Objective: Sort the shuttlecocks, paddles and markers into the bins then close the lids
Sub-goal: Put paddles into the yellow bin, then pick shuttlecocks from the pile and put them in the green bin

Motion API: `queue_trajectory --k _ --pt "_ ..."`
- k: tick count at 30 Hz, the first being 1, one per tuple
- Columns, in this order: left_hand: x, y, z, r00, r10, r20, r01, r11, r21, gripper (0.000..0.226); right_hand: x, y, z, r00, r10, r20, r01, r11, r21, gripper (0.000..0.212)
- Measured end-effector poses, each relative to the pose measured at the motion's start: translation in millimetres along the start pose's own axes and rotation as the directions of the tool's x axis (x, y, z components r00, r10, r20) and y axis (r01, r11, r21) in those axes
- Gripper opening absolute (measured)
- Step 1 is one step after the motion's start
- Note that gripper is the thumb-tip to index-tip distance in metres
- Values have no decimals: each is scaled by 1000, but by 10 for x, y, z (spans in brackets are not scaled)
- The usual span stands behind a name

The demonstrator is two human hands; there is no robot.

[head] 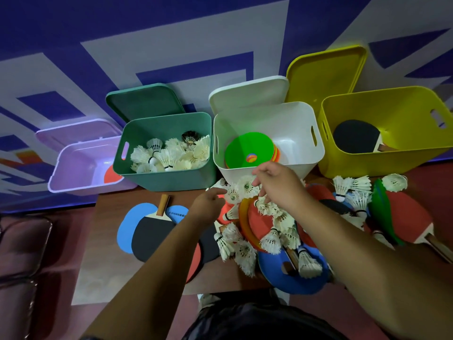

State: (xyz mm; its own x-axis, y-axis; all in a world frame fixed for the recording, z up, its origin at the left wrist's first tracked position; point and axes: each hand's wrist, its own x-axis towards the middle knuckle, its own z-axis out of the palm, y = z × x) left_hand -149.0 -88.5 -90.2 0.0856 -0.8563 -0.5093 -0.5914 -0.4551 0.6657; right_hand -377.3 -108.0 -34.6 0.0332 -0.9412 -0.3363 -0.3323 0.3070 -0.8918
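1. Right hand: curled down onto the shuttlecock pile; gripping or only touching, cannot tell.
2. Left hand: fingers reaching toward that pile, nothing held.
3. Heaped among paddles on the table, just before the white bin with marker discs.
4. Beside it, green bin, half full of shuttlecocks.

Your brown surface carries a green bin, a white bin and a yellow bin side by side along its 12 o'clock edge. At 9 o'clock a black paddle lies on a blue paddle, handle toward 12. From centre to 3 o'clock, shuttlecocks, a red paddle and an orange marker overlap. At 6 o'clock lies a blue marker.
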Motion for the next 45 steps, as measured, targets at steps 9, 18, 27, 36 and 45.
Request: queue_trajectory --k 9,18,27,36,45 --pt "108 -74 226 981 95 167 -144 941 308 29 -61 385 280 938 -51 343 261 755 -602 35" --pt "-170 -401 -129 972 -52 -230 51 999 -7 9 28 440 575 942 43 332 262 521 -812 35" --pt "-504 -618 -515 916 -82 -392 -8 975 -221 21 155 314 771 940 66 334 269 457 -848 29" --pt "-506 -609 -812 885 -63 -461 -40 977 -211 17 206 65 1024 942 187 280 197 369 -908 36" --pt "-306 -553 -1126 868 -22 -497 -89 976 -200 34 274 -26 1118 948 227 223 121 392 -912 19"
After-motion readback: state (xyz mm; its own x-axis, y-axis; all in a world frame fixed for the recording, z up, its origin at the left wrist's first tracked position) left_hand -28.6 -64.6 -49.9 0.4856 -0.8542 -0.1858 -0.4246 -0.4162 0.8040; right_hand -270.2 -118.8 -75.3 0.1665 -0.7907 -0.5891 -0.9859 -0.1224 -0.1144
